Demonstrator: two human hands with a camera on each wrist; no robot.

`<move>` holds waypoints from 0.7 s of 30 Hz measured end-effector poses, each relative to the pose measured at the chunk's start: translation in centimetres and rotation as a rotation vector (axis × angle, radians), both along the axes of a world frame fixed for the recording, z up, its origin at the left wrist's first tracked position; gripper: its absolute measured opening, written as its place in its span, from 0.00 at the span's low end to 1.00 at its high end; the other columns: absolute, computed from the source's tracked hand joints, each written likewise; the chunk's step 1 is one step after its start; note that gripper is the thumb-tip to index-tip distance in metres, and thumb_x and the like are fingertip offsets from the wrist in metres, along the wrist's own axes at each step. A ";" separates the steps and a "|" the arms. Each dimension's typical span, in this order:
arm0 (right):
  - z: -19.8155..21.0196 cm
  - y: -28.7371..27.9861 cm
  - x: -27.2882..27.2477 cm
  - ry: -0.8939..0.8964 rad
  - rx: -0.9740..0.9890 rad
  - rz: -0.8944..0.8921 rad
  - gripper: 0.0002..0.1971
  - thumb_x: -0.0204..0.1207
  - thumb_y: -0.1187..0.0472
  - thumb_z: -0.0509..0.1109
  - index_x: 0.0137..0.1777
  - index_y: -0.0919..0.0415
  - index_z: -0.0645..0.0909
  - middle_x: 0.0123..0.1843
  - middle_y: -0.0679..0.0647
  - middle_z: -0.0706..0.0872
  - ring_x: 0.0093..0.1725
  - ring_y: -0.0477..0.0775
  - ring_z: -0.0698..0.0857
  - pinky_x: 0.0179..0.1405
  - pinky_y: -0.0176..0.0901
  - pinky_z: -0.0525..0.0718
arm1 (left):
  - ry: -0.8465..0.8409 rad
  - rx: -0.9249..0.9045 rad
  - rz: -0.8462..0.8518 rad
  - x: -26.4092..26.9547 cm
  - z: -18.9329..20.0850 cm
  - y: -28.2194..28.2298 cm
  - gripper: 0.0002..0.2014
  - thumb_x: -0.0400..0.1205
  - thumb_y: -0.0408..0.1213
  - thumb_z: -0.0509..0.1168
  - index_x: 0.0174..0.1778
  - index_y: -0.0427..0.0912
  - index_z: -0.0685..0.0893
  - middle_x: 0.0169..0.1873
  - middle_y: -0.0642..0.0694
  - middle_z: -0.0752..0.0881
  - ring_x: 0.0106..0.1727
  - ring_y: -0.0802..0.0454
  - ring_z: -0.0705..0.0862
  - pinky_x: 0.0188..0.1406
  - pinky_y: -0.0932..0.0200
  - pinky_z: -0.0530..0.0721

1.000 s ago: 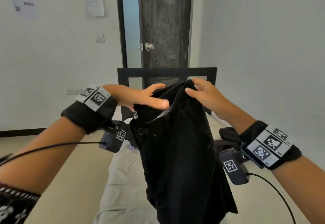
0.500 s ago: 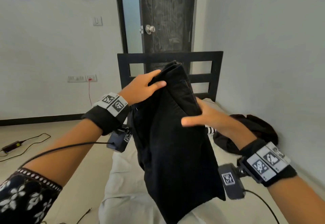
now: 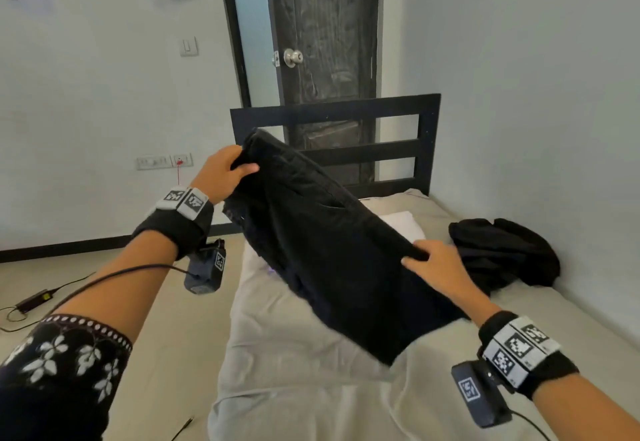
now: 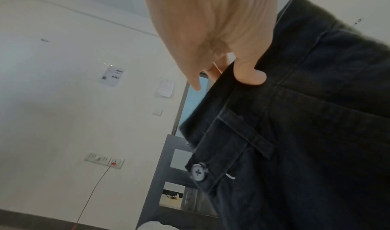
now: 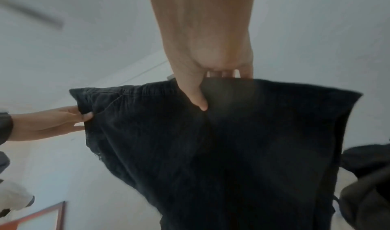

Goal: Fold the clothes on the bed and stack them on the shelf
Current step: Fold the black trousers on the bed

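Black trousers (image 3: 332,253) hang stretched in the air over the bed (image 3: 294,371), slanting from upper left to lower right. My left hand (image 3: 228,172) grips the waistband end at the upper left; the left wrist view shows the thumb pressed on the waistband (image 4: 249,76) above a pale button (image 4: 198,172). My right hand (image 3: 433,264) pinches the folded edge farther down, thumb in front and fingers behind the trousers (image 5: 232,133). The left hand (image 5: 63,120) also shows in the right wrist view, holding the corner.
A heap of dark clothes (image 3: 502,250) lies on the bed by the right wall. A white pillow (image 3: 401,224) sits under the black headboard (image 3: 332,118). Behind it is a dark door (image 3: 325,25). A charger and cable (image 3: 34,298) lie on the floor at left.
The right hand slid from the waistband down along the trousers and grasped the edge. The garment swung from hanging upright to stretched slantwise. The head view tilted down toward the bed.
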State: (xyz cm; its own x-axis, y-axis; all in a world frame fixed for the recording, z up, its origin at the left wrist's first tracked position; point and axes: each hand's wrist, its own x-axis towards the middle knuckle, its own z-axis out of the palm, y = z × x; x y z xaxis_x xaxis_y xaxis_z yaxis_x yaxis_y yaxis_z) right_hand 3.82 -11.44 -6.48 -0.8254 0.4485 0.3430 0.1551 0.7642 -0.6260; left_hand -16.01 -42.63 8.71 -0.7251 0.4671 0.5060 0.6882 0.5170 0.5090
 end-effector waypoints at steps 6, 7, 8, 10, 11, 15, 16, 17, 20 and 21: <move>0.5 1.4 3.0 0.175 0.286 -0.124 0.06 0.75 0.63 0.73 0.42 0.53 0.79 0.37 0.48 0.81 0.37 0.47 0.79 0.39 0.37 0.73 | 0.028 0.158 -0.124 1.4 -7.2 -2.3 0.15 0.83 0.27 0.63 0.61 0.49 0.78 0.59 0.38 0.79 0.62 0.43 0.77 0.62 0.52 0.73; -0.8 1.7 3.7 0.090 0.301 -0.121 0.07 0.74 0.64 0.73 0.41 0.51 0.79 0.40 0.49 0.83 0.40 0.50 0.80 0.40 0.39 0.74 | 0.062 0.150 -0.189 2.2 -9.6 -2.6 0.20 0.82 0.25 0.60 0.58 0.59 0.79 0.57 0.37 0.80 0.61 0.42 0.78 0.63 0.50 0.75; -2.3 2.0 4.3 -0.051 0.302 -0.098 0.10 0.73 0.64 0.74 0.39 0.48 0.77 0.43 0.50 0.84 0.44 0.53 0.83 0.41 0.41 0.75 | 0.072 0.093 -0.248 2.8 -12.3 -3.0 0.25 0.80 0.24 0.57 0.55 0.65 0.81 0.56 0.37 0.81 0.61 0.44 0.79 0.66 0.50 0.75; -5.3 2.3 5.7 -0.518 0.321 0.021 0.09 0.70 0.60 0.76 0.42 0.45 0.79 0.52 0.50 0.85 0.54 0.55 0.85 0.48 0.43 0.79 | -0.091 -0.114 -0.333 3.9 -18.5 -3.9 0.37 0.76 0.18 0.55 0.50 0.76 0.83 0.60 0.44 0.81 0.65 0.51 0.77 0.73 0.52 0.71; -6.6 2.2 6.3 -0.747 0.314 0.103 0.11 0.70 0.56 0.78 0.50 0.45 0.82 0.58 0.49 0.84 0.58 0.54 0.83 0.54 0.41 0.79 | -0.247 -0.220 -0.318 4.6 -21.3 -4.3 0.42 0.76 0.15 0.54 0.47 0.80 0.83 0.63 0.47 0.79 0.68 0.54 0.75 0.77 0.53 0.66; -9.4 1.5 6.5 -0.894 0.088 0.159 0.22 0.74 0.52 0.76 0.68 0.54 0.80 0.68 0.51 0.81 0.64 0.51 0.81 0.63 0.40 0.78 | -0.587 -0.198 -0.135 6.9 -28.8 -4.5 0.37 0.76 0.13 0.51 0.48 0.65 0.88 0.65 0.48 0.82 0.71 0.52 0.76 0.73 0.66 0.66; -9.6 1.1 6.0 -0.858 0.072 0.153 0.22 0.75 0.51 0.75 0.68 0.53 0.79 0.69 0.51 0.81 0.65 0.51 0.80 0.65 0.42 0.78 | -0.603 -0.174 -0.120 7.2 -29.4 -4.0 0.32 0.78 0.14 0.53 0.51 0.60 0.86 0.66 0.47 0.81 0.72 0.50 0.76 0.71 0.67 0.67; -10.0 0.8 5.3 -0.830 0.066 0.163 0.23 0.75 0.51 0.75 0.69 0.53 0.79 0.70 0.51 0.80 0.66 0.52 0.80 0.66 0.43 0.78 | -0.613 -0.175 -0.121 7.4 -29.7 -3.3 0.27 0.80 0.17 0.56 0.54 0.59 0.84 0.67 0.46 0.80 0.72 0.49 0.75 0.71 0.66 0.68; -11.1 -0.9 3.0 -0.799 0.047 0.211 0.32 0.74 0.53 0.77 0.77 0.53 0.70 0.78 0.52 0.72 0.74 0.55 0.73 0.73 0.48 0.73 | -0.631 -0.301 -0.165 7.5 -30.5 -0.6 0.21 0.81 0.29 0.67 0.66 0.57 0.77 0.74 0.46 0.73 0.78 0.48 0.69 0.77 0.59 0.64; -11.6 -1.6 2.3 -0.779 0.038 0.239 0.37 0.73 0.53 0.77 0.80 0.53 0.66 0.81 0.52 0.67 0.78 0.55 0.69 0.76 0.50 0.70 | -0.642 -0.371 -0.183 7.5 -30.8 0.3 0.25 0.81 0.34 0.69 0.73 0.54 0.73 0.78 0.46 0.67 0.81 0.48 0.64 0.80 0.57 0.59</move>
